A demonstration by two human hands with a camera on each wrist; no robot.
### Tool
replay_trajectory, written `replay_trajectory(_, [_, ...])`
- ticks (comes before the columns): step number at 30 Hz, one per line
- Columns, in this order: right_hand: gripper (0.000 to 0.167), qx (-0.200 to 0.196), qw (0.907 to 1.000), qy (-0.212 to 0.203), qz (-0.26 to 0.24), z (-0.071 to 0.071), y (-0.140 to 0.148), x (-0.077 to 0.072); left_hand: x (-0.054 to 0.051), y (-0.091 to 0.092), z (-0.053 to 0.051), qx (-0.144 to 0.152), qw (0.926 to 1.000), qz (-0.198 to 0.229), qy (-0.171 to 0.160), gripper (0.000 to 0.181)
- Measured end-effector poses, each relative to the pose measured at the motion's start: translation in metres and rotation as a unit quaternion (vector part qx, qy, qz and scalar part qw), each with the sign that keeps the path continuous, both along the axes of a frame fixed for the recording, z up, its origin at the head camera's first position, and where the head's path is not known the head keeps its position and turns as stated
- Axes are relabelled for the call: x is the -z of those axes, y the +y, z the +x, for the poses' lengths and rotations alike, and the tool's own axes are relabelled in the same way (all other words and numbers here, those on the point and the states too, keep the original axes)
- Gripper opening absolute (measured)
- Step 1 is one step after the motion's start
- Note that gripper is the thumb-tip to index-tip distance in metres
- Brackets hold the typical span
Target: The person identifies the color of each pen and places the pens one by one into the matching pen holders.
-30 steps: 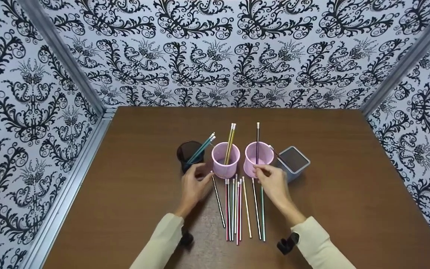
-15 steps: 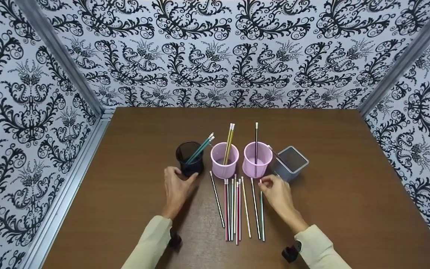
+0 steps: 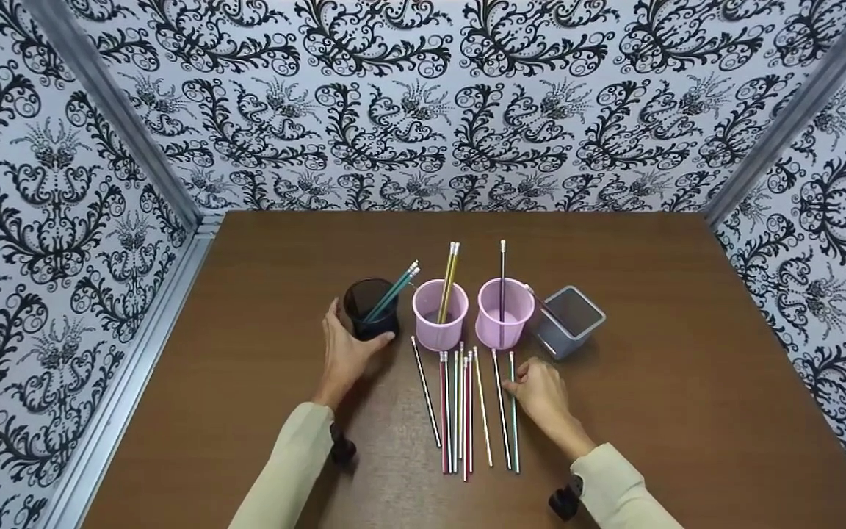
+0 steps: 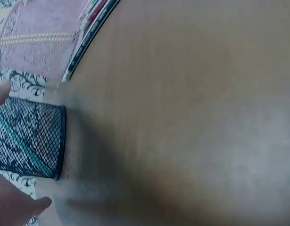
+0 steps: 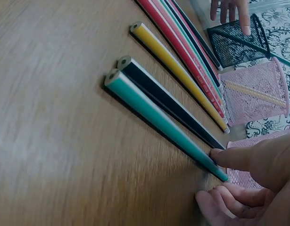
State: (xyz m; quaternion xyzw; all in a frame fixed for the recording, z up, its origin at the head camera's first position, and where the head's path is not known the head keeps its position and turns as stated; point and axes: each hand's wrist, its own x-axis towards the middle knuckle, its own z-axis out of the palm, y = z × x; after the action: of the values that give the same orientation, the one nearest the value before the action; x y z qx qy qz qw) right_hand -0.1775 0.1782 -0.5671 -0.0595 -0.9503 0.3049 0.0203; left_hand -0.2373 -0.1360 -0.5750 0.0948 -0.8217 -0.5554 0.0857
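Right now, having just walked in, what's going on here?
A person's left hand is spread around the black mesh pencil cup holding teal pencils; contact is unclear. The right hand has fingers either side of a green pencil lying on the table. Yellow pencils stand in the left pink cup, a dark pencil in the right pink cup.

Brown table (image 3: 673,382); pencils (image 3: 468,422), cups (image 3: 440,337) atop

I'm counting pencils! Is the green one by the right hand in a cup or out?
Out: the green pencil lies on the table.
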Motion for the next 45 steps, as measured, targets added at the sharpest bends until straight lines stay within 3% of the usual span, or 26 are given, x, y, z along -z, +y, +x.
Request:
replay_trajectory(6, [0.023, 0.006, 0.9996, -0.026, -0.011, 0.0, -0.003, -0.003, 0.002, -0.001, -0.008, 0.025, 0.9989, 0.026, 0.028, 0.113])
replay_trajectory(12, [0.02, 0.022, 0.9968, -0.066, -0.04, -0.002, -0.006, -0.003, 0.008, 0.003, -0.012, 0.029, 0.9965, 0.047, 0.063, 0.101])
replay_trajectory(16, [0.018, 0.023, 0.9958, -0.07, -0.055, -0.001, -0.007, -0.003, 0.011, 0.003, -0.015, 0.037, 0.9945, 0.059, 0.078, 0.094])
replay_trajectory(22, [0.012, 0.007, 0.9958, -0.065, -0.064, 0.001, -0.009, -0.005, 0.01, -0.001, -0.02, 0.055, 0.9939, 0.072, 0.063, 0.092])
replay_trajectory(29, [0.009, -0.024, 0.9979, -0.015, -0.058, 0.006, -0.011, -0.016, 0.011, -0.002, -0.021, 0.073, 0.993, 0.08, 0.048, 0.093])
replay_trajectory(37, [0.011, -0.05, 0.997, 0.024, -0.054, 0.011, -0.024, -0.038, 0.011, -0.005, -0.02, 0.077, 0.996, 0.033, 0.03, 0.096])
replay_trajectory(41, [0.01, -0.054, 0.993, 0.048, -0.093, 0.009, -0.033, -0.05, 0.008, -0.005, -0.02, 0.084, 0.996, 0.029, 0.009, 0.097])
replay_trajectory(45, [0.01, -0.059, 0.9808, 0.046, -0.18, 0.007, -0.044, -0.058, 0.007, -0.004, -0.019, 0.088, 0.9959, 0.022, 0.002, 0.098])
